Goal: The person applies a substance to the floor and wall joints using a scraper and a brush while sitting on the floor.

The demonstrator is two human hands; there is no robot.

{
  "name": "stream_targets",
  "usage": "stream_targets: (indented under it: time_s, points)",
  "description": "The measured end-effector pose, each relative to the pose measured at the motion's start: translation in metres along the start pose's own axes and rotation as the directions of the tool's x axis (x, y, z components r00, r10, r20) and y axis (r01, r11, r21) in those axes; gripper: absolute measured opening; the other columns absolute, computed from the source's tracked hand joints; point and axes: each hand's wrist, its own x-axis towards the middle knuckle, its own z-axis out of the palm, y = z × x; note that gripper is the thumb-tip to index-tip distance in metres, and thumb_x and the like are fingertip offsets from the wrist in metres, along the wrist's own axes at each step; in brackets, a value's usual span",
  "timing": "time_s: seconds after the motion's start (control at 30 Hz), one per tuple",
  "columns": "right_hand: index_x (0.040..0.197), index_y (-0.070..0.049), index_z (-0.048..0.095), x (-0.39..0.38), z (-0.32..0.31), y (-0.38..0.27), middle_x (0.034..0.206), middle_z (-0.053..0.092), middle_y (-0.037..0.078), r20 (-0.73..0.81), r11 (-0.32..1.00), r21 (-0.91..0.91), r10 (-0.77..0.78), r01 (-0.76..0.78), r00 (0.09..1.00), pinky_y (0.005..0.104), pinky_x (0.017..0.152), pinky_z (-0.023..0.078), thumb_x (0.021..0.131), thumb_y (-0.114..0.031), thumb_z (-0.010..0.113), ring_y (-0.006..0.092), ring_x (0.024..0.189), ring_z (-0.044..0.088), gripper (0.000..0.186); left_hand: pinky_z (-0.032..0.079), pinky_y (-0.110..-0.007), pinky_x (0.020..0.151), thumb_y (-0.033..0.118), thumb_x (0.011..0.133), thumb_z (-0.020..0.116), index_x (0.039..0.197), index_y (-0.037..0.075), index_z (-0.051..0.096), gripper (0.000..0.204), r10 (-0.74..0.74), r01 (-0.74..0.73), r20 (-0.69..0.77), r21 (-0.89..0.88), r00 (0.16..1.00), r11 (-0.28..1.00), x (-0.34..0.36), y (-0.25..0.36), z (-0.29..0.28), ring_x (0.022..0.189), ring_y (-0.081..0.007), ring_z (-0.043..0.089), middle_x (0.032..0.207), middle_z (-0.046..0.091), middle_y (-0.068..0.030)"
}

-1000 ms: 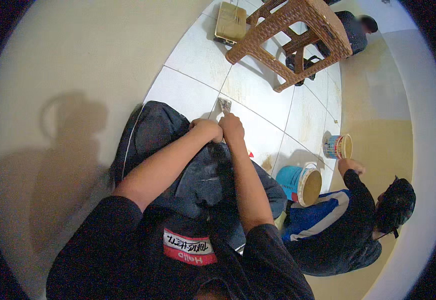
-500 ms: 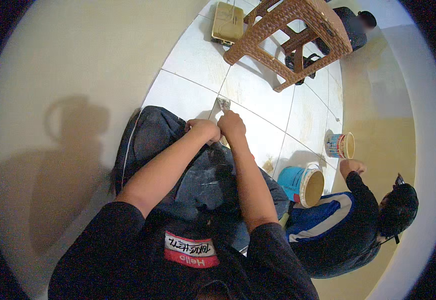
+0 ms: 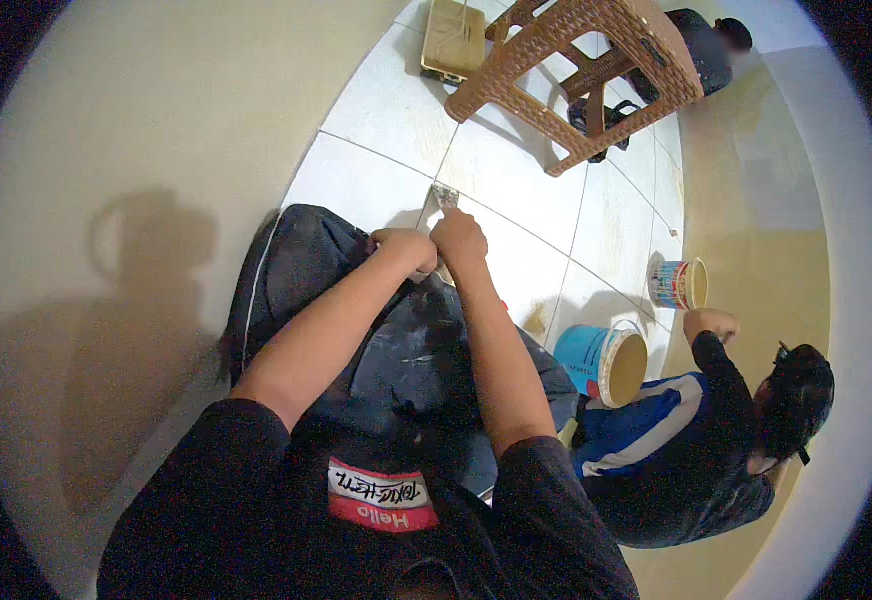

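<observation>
Metal scraper (image 3: 446,196), probably, beyond lettered patch (image 3: 383,495)

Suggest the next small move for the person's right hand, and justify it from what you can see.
Probably the right hand should tilt the scraper up for a wipe: dark blotches mark its blade, and the left hand is curled close by. Whether the left hand holds anything is unclear.
</observation>
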Motion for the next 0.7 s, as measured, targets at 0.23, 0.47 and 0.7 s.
stream_targets:
  time_s: [0.23,0.47,0.7]
  points:
    - [0.104,-0.001,0.067,-0.004,-0.006,-0.002,0.106,0.067,0.023,-0.03,1.0,-0.009,-0.009,0.008,1.0,0.0452,0.084,0.054,0.082,-0.02,0.054,0.0371,0.1,0.066,0.032,0.042,-0.059,0.09,0.033,0.089,0.054,0.128,0.015,0.06,0.044,-0.061,0.06,-0.076,-0.012,0.995,0.998,-0.009,0.002,-0.001,0.114,-0.0322,0.057,0.132,0.058,-0.0082]
    - [0.113,-0.008,0.065,-0.002,0.002,-0.004,0.109,0.066,0.022,-0.059,0.999,-0.007,0.032,-0.033,0.998,0.0451,0.086,0.053,0.083,-0.021,0.051,0.0373,0.103,0.065,0.035,0.042,-0.059,0.09,0.028,0.088,0.052,0.119,0.013,0.065,0.037,-0.043,0.046,-0.08,0.038,0.996,0.998,0.001,-0.001,0.002,0.111,-0.0325,0.059,0.125,0.062,-0.0078]
    - [0.115,-0.01,0.065,0.004,0.006,0.02,0.108,0.067,0.022,-0.043,0.998,-0.02,-0.057,0.056,0.997,0.046,0.086,0.052,0.085,-0.022,0.049,0.0385,0.099,0.065,0.036,0.043,-0.059,0.088,0.023,0.082,0.055,0.119,0.011,0.064,0.039,-0.04,0.041,-0.107,0.011,0.993,0.999,-0.001,0.003,0.001,0.107,-0.0329,0.061,0.12,0.064,-0.0102]
